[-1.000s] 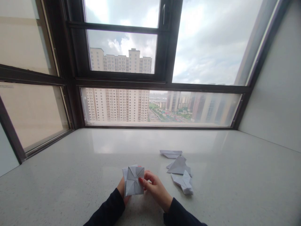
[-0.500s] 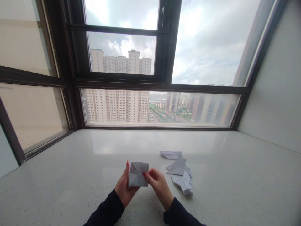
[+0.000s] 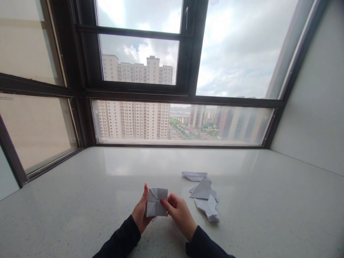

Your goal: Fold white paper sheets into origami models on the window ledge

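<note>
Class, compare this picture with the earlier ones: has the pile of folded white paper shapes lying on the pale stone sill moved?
No. The folded white paper shapes lie in the same spot on the pale stone sill, right of both hands.

A pale, speckled stone ledge (image 3: pixel 80 200) is set into a bay, its polished surface lit by soft daylight and marked by a faint reflection near the far edge. That far edge and the left edge are bounded by a dark-framed window (image 3: pixel 185 96), divided into several panes. Tall apartment blocks (image 3: pixel 134 120) and an overcast sky are seen through the glass. The right edge is closed by a plain light-grey wall (image 3: pixel 317 107).
</note>
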Demonstrator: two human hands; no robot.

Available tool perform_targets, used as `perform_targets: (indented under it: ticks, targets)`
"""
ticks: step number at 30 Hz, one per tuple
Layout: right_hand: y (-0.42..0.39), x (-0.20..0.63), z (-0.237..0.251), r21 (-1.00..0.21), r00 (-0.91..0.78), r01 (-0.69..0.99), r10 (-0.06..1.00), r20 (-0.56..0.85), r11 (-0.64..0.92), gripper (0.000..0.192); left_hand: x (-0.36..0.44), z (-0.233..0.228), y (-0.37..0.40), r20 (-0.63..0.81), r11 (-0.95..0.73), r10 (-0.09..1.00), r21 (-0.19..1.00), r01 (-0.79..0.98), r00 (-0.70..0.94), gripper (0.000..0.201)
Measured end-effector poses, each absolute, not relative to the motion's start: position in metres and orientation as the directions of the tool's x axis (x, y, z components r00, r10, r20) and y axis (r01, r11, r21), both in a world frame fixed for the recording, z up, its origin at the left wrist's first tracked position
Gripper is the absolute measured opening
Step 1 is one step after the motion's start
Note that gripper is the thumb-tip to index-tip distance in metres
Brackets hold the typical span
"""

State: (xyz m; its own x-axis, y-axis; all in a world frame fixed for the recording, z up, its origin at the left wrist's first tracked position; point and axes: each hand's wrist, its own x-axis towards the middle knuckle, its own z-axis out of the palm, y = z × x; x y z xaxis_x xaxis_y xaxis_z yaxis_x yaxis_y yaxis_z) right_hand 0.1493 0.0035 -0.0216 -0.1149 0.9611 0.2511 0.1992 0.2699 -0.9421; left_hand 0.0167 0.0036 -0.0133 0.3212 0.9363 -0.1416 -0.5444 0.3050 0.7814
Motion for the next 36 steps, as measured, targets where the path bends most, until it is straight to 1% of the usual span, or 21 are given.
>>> perform_targets:
  ticks: [2,6,9,12,15,16,18,20,21,23,25,27,29,30,31,33,36]
  targets:
    - [0.004,0.149,-0.021,-0.944,-0.126,0.192,0.961,0.246,0.267,0.038,0.017,-0.015,0.004,-0.149,0.29,0.944,0.8,-0.526,0.294,0.057]
    - [0.004,0.149,-0.022,-0.948,-0.135,0.18,0.961,0.241,0.263,0.039,0.019,-0.018,0.002,-0.126,0.225,0.963,0.864,-0.451,0.239,0.042]
    - [0.005,0.148,-0.023,-0.943,-0.14,0.202,0.961,0.238,0.263,0.038,0.02,-0.022,0.002,-0.104,0.192,0.971,0.871,-0.451,0.213,0.04]
    - [0.004,0.148,-0.024,-0.922,-0.132,0.274,0.96,0.247,0.275,0.035,0.021,-0.024,0.002,-0.126,0.198,0.974,0.872,-0.448,0.186,0.038]
    - [0.003,0.147,-0.024,-0.914,-0.114,0.293,0.959,0.259,0.281,0.03,0.021,-0.019,0.001,-0.149,0.202,0.977,0.871,-0.447,0.151,0.034]
    - [0.003,0.147,-0.024,-0.911,-0.104,0.296,0.957,0.27,0.289,0.027,0.02,-0.016,0.001,-0.147,0.186,0.982,0.867,-0.462,0.119,0.032]
    - [0.002,0.148,-0.024,-0.888,-0.084,0.332,0.948,0.308,0.318,0.022,0.016,-0.01,0.003,-0.14,0.097,0.989,0.86,-0.501,-0.047,0.026]
    - [0.001,0.15,-0.023,-0.836,-0.076,0.414,0.929,0.362,0.36,0.019,0.008,-0.006,0.008,-0.146,-0.027,0.944,0.86,-0.51,-0.295,0.018]
    - [0.0,0.15,-0.022,-0.798,-0.094,0.461,0.916,0.39,0.387,0.019,0.003,-0.005,0.011,-0.149,-0.065,0.916,0.861,-0.505,-0.373,0.014]
    - [-0.002,0.151,-0.022,-0.703,-0.173,0.549,0.885,0.433,0.452,0.02,-0.006,-0.005,0.018,-0.151,-0.108,0.879,0.861,-0.496,-0.453,0.011]
    - [-0.005,0.151,-0.023,-0.596,-0.269,0.618,0.85,0.453,0.513,0.027,-0.01,-0.007,0.023,-0.146,-0.13,0.864,0.86,-0.493,-0.482,0.01]
    - [-0.008,0.15,-0.025,-0.501,-0.357,0.663,0.823,0.442,0.556,0.041,-0.009,-0.008,0.023,-0.139,-0.141,0.86,0.86,-0.49,-0.491,0.011]
    - [-0.008,0.148,-0.026,-0.44,-0.441,0.677,0.804,0.4,0.59,0.052,-0.005,-0.008,0.021,-0.133,-0.136,0.868,0.862,-0.488,-0.478,0.011]
    - [-0.008,0.147,-0.026,-0.423,-0.479,0.676,0.796,0.37,0.603,0.054,-0.003,-0.008,0.019,-0.128,-0.133,0.874,0.864,-0.486,-0.468,0.012]
    - [-0.007,0.147,-0.026,-0.412,-0.51,0.675,0.79,0.34,0.612,0.052,-0.001,-0.008,0.017,-0.123,-0.131,0.879,0.866,-0.483,-0.46,0.013]
    - [-0.006,0.144,-0.023,-0.386,-0.545,0.684,0.785,0.295,0.619,0.043,0.001,-0.007,0.015,-0.112,-0.133,0.885,0.87,-0.476,-0.452,0.014]
    - [-0.008,0.141,-0.017,-0.318,-0.553,0.717,0.785,0.28,0.62,0.027,-0.001,-0.007,0.016,-0.108,-0.135,0.884,0.873,-0.469,-0.456,0.012]
